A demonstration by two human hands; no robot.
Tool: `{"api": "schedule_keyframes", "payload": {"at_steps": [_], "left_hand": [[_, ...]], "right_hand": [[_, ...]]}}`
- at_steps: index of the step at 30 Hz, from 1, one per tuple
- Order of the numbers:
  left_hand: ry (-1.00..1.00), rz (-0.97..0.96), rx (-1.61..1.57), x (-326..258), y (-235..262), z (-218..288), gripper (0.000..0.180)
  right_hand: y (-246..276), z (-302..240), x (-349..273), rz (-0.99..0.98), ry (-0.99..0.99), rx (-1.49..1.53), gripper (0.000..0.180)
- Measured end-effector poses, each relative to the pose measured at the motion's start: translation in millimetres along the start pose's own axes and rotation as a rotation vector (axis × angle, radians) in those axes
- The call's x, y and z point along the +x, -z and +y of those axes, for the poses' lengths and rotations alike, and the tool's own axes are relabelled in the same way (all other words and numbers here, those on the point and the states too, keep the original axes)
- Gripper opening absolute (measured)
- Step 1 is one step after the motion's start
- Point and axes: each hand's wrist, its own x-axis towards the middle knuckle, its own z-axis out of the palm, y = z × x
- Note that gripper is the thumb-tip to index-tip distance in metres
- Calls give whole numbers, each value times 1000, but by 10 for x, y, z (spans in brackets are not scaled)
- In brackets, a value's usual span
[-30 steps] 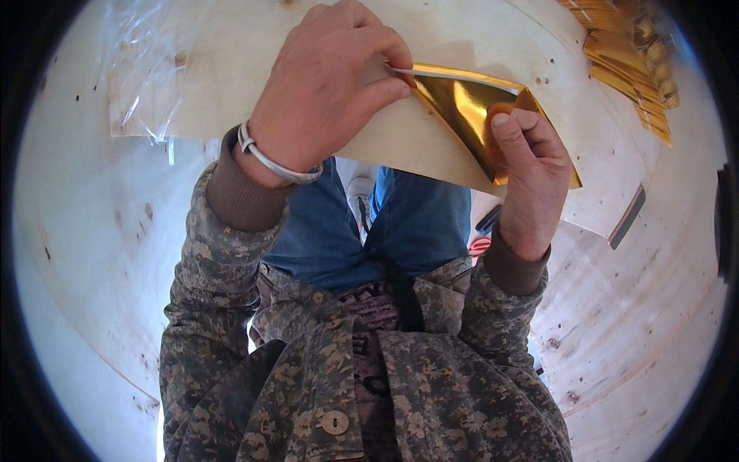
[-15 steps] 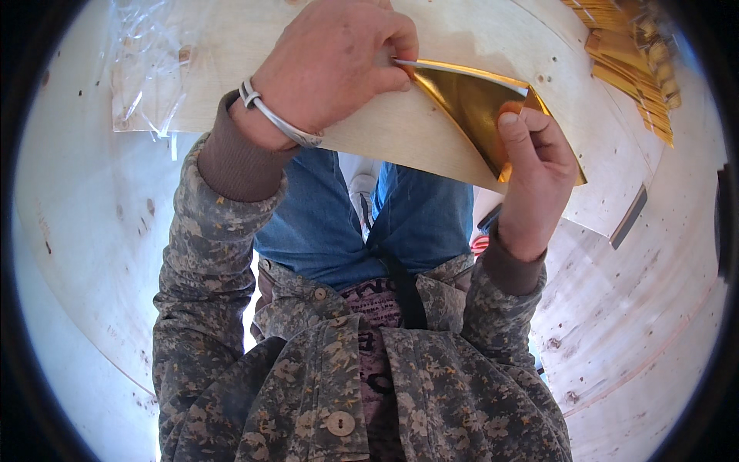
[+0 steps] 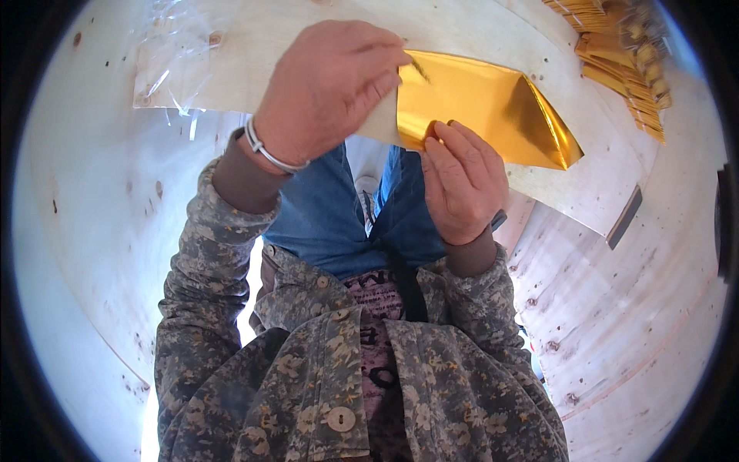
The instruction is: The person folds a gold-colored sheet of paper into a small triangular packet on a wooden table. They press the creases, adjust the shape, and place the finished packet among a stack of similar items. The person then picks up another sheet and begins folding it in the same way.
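Note:
A sheet of shiny gold foil paper (image 3: 469, 92) lies over the pale wooden board, its right end folded into a slanting point. My left hand (image 3: 327, 92), with a silver bracelet at the wrist, has its fingers closed at the sheet's upper left corner. The fingertips there are slightly blurred. At the lower left edge my right hand (image 3: 466, 177) pinches the foil, which curls a little around its fingertips.
Clear plastic film (image 3: 181, 58) lies at the upper left of the board (image 3: 223, 85). Several folded gold paper pieces (image 3: 616, 65) are stacked at the far right. A dark strip (image 3: 624, 218) sits at the board's right edge. My legs in blue jeans (image 3: 323, 223) are below.
My right hand has moved left from the folded right end to the lower left edge. The foil has turned and opened out, showing a broad gold face.

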Motion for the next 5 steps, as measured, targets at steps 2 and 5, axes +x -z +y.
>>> {"api": "schedule_keyframes", "payload": {"at_steps": [2, 5], "left_hand": [[-55, -49, 59, -44, -51, 115, 34], [-97, -164, 64, -58, -166, 297, 51]], "right_hand": [[-13, -10, -30, 12, 14, -16, 14], [-29, -16, -53, 28, 4, -11, 15]]}}
